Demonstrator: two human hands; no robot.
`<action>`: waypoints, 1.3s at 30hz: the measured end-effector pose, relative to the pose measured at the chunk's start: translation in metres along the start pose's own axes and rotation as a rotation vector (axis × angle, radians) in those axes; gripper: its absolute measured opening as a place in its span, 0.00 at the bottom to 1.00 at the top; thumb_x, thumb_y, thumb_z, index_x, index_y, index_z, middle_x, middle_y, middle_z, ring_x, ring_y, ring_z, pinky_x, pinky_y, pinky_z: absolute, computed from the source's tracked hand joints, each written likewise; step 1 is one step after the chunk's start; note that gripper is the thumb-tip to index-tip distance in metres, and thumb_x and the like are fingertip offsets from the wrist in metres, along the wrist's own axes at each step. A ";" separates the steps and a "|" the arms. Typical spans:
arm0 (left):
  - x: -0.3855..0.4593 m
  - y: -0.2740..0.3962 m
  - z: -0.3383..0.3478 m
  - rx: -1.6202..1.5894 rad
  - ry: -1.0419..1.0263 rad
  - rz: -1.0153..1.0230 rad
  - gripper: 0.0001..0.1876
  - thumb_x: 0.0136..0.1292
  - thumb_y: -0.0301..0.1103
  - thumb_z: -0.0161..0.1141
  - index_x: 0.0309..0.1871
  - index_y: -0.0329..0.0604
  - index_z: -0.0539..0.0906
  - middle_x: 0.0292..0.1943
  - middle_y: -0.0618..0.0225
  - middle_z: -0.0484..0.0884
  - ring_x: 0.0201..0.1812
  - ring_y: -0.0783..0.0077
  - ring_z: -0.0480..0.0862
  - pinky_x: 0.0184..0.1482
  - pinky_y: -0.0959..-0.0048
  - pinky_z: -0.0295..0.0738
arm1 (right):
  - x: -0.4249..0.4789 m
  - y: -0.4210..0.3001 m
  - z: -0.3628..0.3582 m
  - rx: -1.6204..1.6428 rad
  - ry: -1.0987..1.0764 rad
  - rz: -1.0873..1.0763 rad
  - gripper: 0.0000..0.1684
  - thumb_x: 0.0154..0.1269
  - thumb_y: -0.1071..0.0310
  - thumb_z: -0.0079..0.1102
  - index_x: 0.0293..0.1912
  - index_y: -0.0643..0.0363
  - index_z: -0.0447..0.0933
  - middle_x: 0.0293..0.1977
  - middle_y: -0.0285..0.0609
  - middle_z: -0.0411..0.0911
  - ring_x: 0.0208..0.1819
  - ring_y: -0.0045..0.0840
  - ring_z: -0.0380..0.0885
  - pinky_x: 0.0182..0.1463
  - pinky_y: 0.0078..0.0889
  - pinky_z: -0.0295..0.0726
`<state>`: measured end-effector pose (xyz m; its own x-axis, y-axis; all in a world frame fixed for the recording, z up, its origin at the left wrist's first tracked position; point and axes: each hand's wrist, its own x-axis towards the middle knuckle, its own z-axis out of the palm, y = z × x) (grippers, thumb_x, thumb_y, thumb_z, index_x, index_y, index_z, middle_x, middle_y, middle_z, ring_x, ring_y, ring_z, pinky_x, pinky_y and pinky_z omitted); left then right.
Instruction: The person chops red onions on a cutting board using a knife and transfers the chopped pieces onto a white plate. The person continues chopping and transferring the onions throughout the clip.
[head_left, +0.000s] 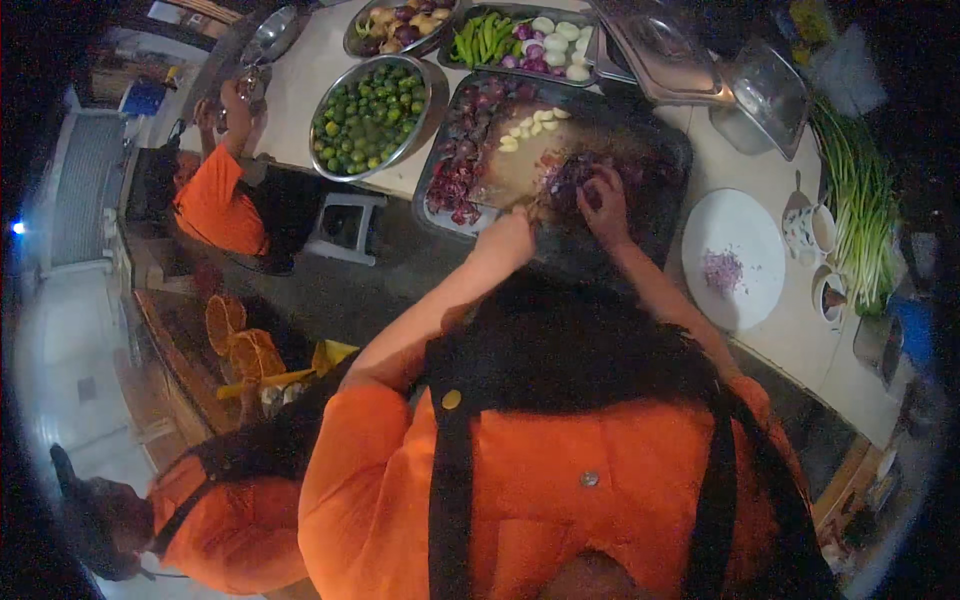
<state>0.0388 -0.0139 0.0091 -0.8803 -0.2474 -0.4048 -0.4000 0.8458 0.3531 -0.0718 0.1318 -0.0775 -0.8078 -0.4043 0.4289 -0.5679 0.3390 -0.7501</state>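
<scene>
My left hand (508, 241) is curled at the near edge of a brown cutting board (514, 176). It grips what looks like a knife handle; the blade is lost in blur. Opposite it, my right hand (606, 201) bends its fingers over dark red onion pieces (564, 176), and whether it pinches any is unclear. Peeled garlic cloves (534, 124) lie in a curved row on the board's far part. Board and onions sit inside a large dark tray (679, 154), with red onion skins (457, 161) heaped along its left side.
A white plate (739, 300) bears minced red onion, beside a patterned cup (814, 227) and spring onions (862, 225). Left stands a steel bowl of small green citrus (367, 120). Beyond are a tray of green chillies (484, 39) and peeled onions, and metal pans (761, 97). Two people (217, 202) are at left.
</scene>
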 end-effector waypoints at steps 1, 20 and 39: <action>-0.009 -0.003 0.007 -0.025 -0.002 -0.024 0.12 0.55 0.30 0.41 0.39 0.31 0.67 0.30 0.42 0.76 0.35 0.45 0.77 0.37 0.54 0.71 | -0.001 0.002 0.000 -0.004 0.001 -0.013 0.07 0.51 0.70 0.55 0.29 0.62 0.70 0.44 0.50 0.66 0.45 0.39 0.66 0.50 0.33 0.64; 0.025 0.003 0.037 -0.030 0.178 0.054 0.11 0.56 0.31 0.42 0.38 0.31 0.66 0.28 0.45 0.77 0.32 0.45 0.78 0.34 0.55 0.72 | -0.002 0.001 0.004 0.050 0.138 0.023 0.15 0.49 0.73 0.48 0.40 0.62 0.66 0.48 0.55 0.58 0.52 0.44 0.58 0.55 0.41 0.60; -0.004 0.013 0.045 -0.063 0.064 -0.102 0.13 0.58 0.33 0.41 0.37 0.29 0.66 0.29 0.41 0.76 0.33 0.44 0.77 0.37 0.55 0.72 | 0.000 0.004 0.001 -0.021 0.168 -0.087 0.18 0.49 0.71 0.49 0.43 0.61 0.64 0.49 0.52 0.58 0.53 0.44 0.57 0.56 0.38 0.57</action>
<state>0.0485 0.0196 -0.0229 -0.8477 -0.3622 -0.3877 -0.5021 0.7836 0.3658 -0.0735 0.1323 -0.0811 -0.7695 -0.2858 0.5712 -0.6386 0.3276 -0.6963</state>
